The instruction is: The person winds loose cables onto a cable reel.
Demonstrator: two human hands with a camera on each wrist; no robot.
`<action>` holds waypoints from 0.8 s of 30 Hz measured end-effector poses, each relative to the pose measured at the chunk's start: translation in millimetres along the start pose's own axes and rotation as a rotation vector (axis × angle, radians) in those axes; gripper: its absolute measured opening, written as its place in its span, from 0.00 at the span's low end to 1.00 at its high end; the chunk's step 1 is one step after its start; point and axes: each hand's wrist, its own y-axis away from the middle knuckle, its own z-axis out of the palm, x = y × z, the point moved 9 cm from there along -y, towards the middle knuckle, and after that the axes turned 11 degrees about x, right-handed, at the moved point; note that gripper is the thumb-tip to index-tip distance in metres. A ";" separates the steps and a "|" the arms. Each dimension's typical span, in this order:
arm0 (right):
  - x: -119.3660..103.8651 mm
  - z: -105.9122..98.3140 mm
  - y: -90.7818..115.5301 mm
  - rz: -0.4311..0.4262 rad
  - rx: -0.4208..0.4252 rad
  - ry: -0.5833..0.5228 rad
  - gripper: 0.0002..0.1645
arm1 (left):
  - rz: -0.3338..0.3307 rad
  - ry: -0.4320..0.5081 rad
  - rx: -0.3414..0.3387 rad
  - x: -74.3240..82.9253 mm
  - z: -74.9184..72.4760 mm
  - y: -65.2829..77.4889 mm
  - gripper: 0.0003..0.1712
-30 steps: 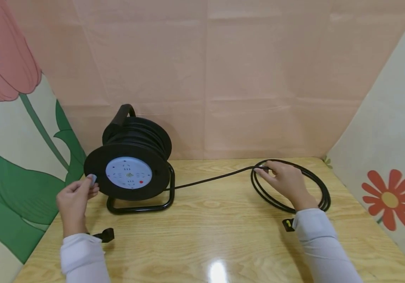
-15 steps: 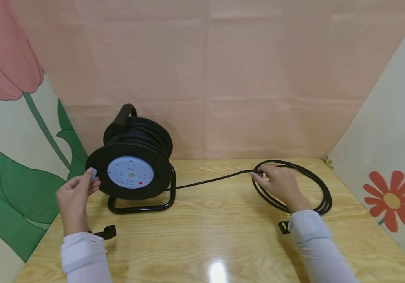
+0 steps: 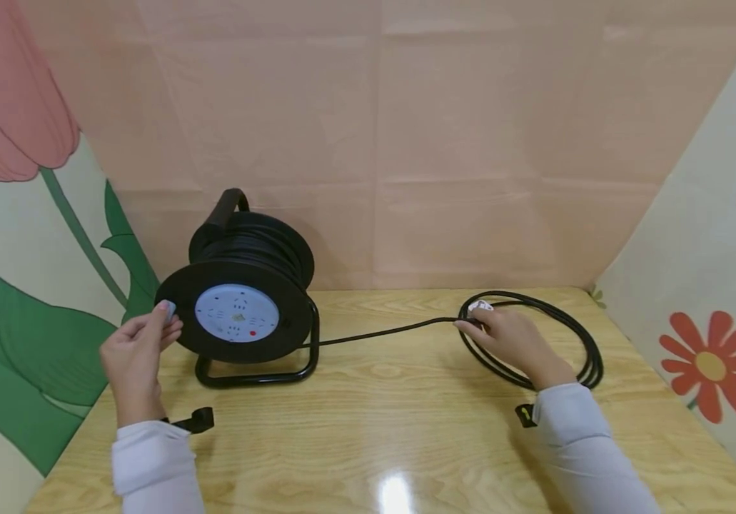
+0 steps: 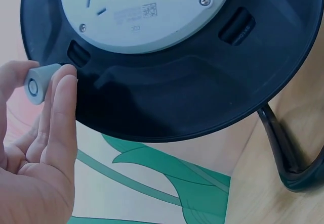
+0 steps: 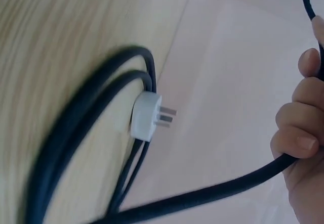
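Observation:
A black cable reel (image 3: 233, 300) with a pale socket panel (image 3: 237, 314) stands on its tube frame at the left of the table. My left hand (image 3: 138, 353) pinches the small grey crank knob (image 4: 40, 82) at the reel's rim between thumb and fingers. From the reel a black cable (image 3: 380, 333) runs rightward, clear of the table near my right hand (image 3: 515, 343), whose fingers curl round it. Beyond that hand the cable lies in a loose coil (image 3: 589, 350). A white three-pin plug (image 5: 147, 117) rests by the coil, partly hidden by my fingers in the head view.
The wooden table (image 3: 368, 414) meets a pink sheet (image 3: 368, 143) at the back. Painted side panels with a tulip (image 3: 14, 93) and a red flower (image 3: 711, 364) flank it. Black wrist-camera mounts stick out beside both cuffs.
My right hand has shifted slightly left, then a little downward with the cable, and the white plug now shows behind it. The left hand stays at the knob; the socket panel has turned slightly.

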 end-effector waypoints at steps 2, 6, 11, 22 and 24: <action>0.4 -1.5 1.4 -0.010 -0.035 -0.005 0.17 | 0.001 0.005 0.001 -0.3 -0.2 0.2 0.21; 4.0 -5.4 4.4 -0.022 -0.108 -0.011 0.22 | 0.000 0.026 -0.004 -0.6 -0.1 -0.3 0.20; 16.6 -13.6 11.7 0.031 -0.135 -0.045 0.24 | -0.002 0.047 -0.015 -1.3 0.0 -0.9 0.20; 45.9 -15.3 39.0 0.194 -0.206 -0.044 0.26 | 0.006 0.043 -0.010 -3.4 -1.0 -3.1 0.19; 53.1 -19.0 44.0 0.229 -0.224 0.002 0.27 | 0.006 0.040 -0.011 -3.7 -1.6 -3.8 0.19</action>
